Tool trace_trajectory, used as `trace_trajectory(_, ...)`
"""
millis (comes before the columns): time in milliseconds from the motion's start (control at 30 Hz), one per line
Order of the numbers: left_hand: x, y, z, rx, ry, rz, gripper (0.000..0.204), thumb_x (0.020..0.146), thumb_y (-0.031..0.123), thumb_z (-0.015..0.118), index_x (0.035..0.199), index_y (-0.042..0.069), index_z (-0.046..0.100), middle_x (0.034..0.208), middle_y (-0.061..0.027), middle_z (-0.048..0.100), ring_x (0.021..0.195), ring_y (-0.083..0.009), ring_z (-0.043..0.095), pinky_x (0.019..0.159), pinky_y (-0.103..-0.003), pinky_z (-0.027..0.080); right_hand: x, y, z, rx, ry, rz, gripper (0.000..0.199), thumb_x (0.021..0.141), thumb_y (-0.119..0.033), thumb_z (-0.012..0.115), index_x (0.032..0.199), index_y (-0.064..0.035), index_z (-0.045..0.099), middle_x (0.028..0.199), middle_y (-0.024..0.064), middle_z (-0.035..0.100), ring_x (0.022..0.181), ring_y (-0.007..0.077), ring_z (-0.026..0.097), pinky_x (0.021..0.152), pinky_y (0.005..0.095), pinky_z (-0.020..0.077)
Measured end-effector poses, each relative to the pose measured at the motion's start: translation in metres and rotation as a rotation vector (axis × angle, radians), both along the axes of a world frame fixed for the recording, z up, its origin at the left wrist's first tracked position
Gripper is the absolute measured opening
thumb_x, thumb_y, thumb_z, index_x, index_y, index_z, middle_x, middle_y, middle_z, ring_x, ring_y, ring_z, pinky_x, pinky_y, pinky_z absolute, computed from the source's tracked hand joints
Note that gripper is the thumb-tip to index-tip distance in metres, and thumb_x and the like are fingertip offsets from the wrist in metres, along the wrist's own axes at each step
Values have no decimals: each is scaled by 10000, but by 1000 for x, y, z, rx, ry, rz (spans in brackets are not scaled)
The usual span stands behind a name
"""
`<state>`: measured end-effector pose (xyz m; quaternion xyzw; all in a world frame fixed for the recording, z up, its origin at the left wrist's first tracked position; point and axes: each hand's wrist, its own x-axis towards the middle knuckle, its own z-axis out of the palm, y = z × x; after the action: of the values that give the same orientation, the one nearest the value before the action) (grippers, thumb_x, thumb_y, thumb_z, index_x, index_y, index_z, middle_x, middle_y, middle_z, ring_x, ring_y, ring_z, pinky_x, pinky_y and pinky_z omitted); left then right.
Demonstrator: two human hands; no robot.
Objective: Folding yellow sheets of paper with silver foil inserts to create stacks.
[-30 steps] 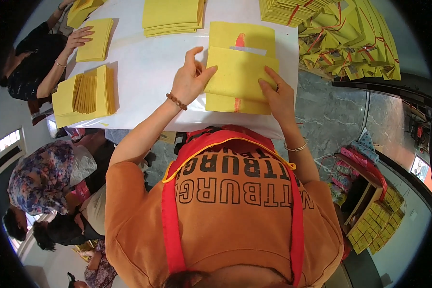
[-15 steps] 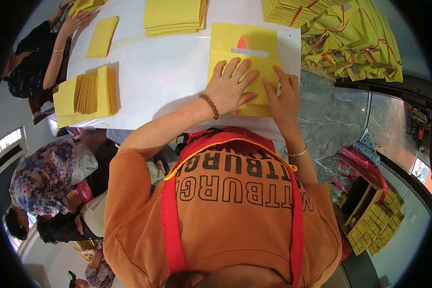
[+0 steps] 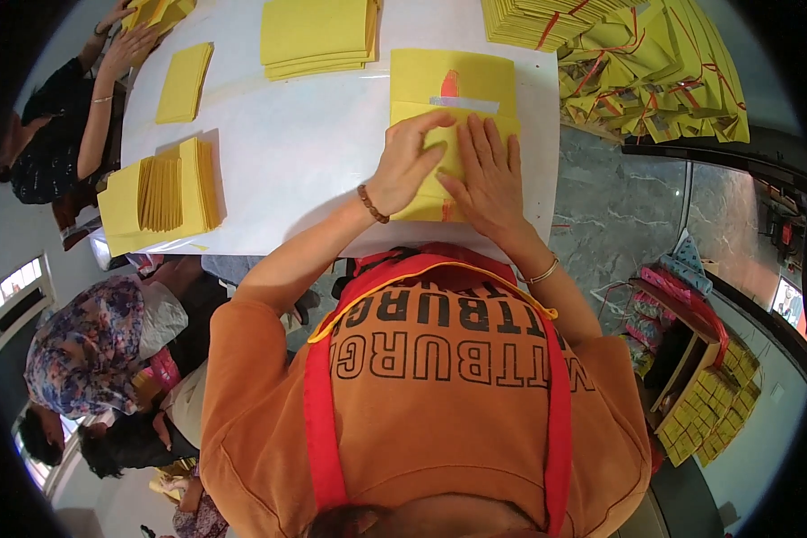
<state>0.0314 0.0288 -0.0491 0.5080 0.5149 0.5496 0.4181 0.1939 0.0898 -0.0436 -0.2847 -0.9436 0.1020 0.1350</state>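
The left hand (image 3: 402, 165) has its thumb and finger apart and the right hand (image 3: 490, 186) lies flat, fingers spread a little, on yellow paper (image 3: 420, 76) on the tabletop (image 3: 287, 134), the paper's middle looking folded over, its far end unfolded.

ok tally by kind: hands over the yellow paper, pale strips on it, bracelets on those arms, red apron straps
Hands over the yellow paper: 2 (left hand, right hand)
Pale strip: 1
Bracelets: 2 (brown beads, pale bangle)
Red straps: 2
Total: 7
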Motion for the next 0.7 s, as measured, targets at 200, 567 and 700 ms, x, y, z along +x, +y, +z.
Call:
trace_trajectory(200,-2,-6,9,3,1059,148,503,832,314,563,1256,69,449,1347,-164,366,1271,-340,284,1013,-515,217,-6,-1,1,39,-18,-2,685,843,-499,497,1316,-15,400,1400,167,334,1301,339,294,1037,554,195)
trace_trajectory(567,-11,-20,13,314,1174,-184,780,685,435,659,1318,55,406,1249,-204,463,1118,-373,445,913,-440,371,5,12,2,-290,91,10,606,849,-281,528,1372,-56,321,1424,158,296,1340,317,237,1065,509,172)
trace_trajectory(700,10,-19,30,363,1389,-156,776,659,424,665,1298,48,436,1152,-250,514,1044,-379,497,857,-411,420,21,31,18,-1433,947,-81,616,841,-40,481,1412,-95,257,1430,156,291,1343,282,250,1084,398,207)
